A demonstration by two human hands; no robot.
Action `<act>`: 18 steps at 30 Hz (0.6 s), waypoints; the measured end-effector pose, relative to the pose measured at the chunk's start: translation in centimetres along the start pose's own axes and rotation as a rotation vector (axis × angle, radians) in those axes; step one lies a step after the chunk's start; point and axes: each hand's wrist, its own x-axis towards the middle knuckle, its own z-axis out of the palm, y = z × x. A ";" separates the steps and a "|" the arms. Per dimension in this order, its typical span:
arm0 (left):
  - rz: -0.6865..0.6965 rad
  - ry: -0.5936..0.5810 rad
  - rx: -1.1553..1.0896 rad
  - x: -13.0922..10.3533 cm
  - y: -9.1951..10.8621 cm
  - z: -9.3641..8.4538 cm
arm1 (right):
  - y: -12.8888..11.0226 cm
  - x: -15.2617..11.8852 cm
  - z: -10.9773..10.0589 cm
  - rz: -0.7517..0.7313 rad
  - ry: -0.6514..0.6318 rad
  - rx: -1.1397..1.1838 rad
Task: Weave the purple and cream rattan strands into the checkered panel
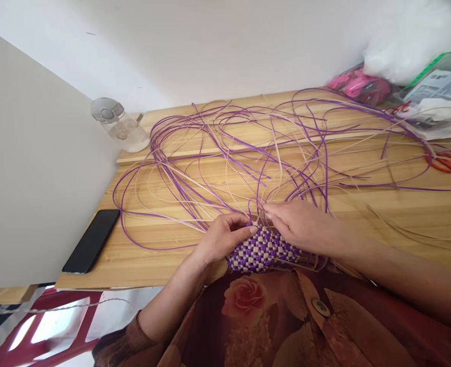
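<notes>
A woven piece (261, 251) in purple, cream and dark checks lies at the table's front edge, against the patterned shirt. My left hand (225, 237) is closed on its upper left edge, thumb on the weave and fingers behind. Just right of it, my right hand (297, 224) pinches a thin cream strand (260, 213) at the top edge of the weave. Long purple strands (179, 186) and cream ones fan out from the piece over the table in loose loops. The fingertips of my right hand partly cover the strand they hold.
On the wooden table (152, 239), a black phone (91, 240) lies at the left. A clear bottle with a grey lid (120, 125) stands at the back left. Orange-handled scissors (449, 163) lie at the right, under strands. Pink bundles in plastic (359, 84) sit at the back right.
</notes>
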 end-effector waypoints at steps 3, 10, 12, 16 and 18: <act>-0.004 0.024 -0.041 0.0 0.3 0.4 | -1.1 -0.1 -0.3 0.071 -0.127 0.369; 0.003 0.105 -0.074 -0.1 0.3 0.8 | -3.1 0.5 0.7 0.377 -0.408 1.138; -0.007 0.114 -0.105 0.0 0.2 0.9 | -3.8 0.4 1.1 0.381 -0.423 1.237; -0.033 0.111 -0.163 0.0 0.0 1.0 | -3.9 0.2 1.0 0.348 -0.478 1.258; -0.029 0.121 -0.176 0.0 -0.1 1.0 | -2.9 0.4 0.2 0.253 -0.419 0.994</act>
